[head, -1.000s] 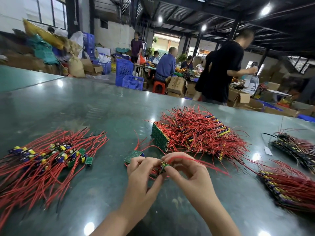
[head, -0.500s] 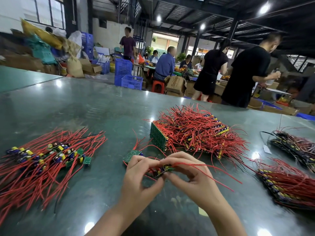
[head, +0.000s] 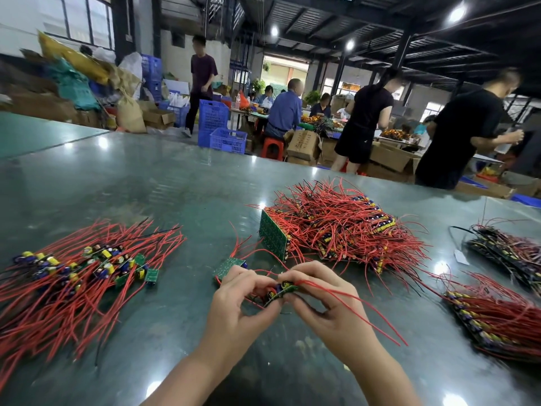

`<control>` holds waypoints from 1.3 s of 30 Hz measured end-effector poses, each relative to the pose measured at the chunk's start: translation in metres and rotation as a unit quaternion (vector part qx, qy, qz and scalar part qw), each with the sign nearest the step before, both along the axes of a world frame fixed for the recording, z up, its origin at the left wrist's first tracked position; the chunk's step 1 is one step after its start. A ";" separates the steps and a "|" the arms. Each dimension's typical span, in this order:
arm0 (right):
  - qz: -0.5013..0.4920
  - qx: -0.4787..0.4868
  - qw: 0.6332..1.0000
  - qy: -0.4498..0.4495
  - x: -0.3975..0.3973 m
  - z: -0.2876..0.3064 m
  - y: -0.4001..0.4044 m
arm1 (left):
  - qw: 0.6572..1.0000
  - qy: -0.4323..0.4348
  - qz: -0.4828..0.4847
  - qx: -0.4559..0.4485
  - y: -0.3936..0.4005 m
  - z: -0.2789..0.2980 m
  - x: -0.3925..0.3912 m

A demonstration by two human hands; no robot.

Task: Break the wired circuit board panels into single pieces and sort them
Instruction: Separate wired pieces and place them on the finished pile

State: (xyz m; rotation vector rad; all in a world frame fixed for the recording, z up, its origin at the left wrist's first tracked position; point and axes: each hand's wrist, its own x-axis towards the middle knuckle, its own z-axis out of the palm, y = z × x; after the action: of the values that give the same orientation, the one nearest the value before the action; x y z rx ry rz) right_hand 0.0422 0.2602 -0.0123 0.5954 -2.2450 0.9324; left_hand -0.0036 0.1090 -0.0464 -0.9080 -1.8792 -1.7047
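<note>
In the lower middle, the left hand (head: pixel 234 294) and right hand (head: pixel 325 300) pinch 1 small board piece (head: pixel 282 290) with curled fingers.

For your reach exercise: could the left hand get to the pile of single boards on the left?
Probably yes: bare table lies between the left hand and that pile, but its fingers now pinch a board.

The tabletop (head: pixel 181 183) beyond the fingers (head: pixel 310 273) is smooth, glossy dark green, mirroring the lamps; the board (head: pixel 281 291) pinched between them is matt green laminate; its wires (head: pixel 351 306) wear shiny red plastic; far cartons (head: pixel 303 145) are dull brown cardboard.
</note>
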 end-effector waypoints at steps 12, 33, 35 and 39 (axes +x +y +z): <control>0.002 0.000 0.997 0.075 -0.004 -0.012 -0.008 | 0.998 -0.062 0.006 0.031 -0.001 -0.005 -0.002; -0.013 -0.332 0.929 -0.163 -0.004 -0.003 -0.027 | 0.922 0.184 0.289 -0.180 -0.001 -0.013 -0.002; -0.002 -0.328 0.935 -0.135 -0.003 -0.006 -0.033 | 0.939 0.192 0.243 -0.147 -0.002 -0.013 -0.002; 0.036 -0.311 0.946 -0.084 0.001 -0.003 -0.034 | 0.979 0.145 0.118 -0.086 -0.004 -0.008 -0.004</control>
State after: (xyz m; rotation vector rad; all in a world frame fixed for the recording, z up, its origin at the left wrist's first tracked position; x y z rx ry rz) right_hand 0.0433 0.2263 -0.0156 0.3129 -1.9105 1.6869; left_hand -0.0077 0.1052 -0.0546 -0.9008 -1.8689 -1.2153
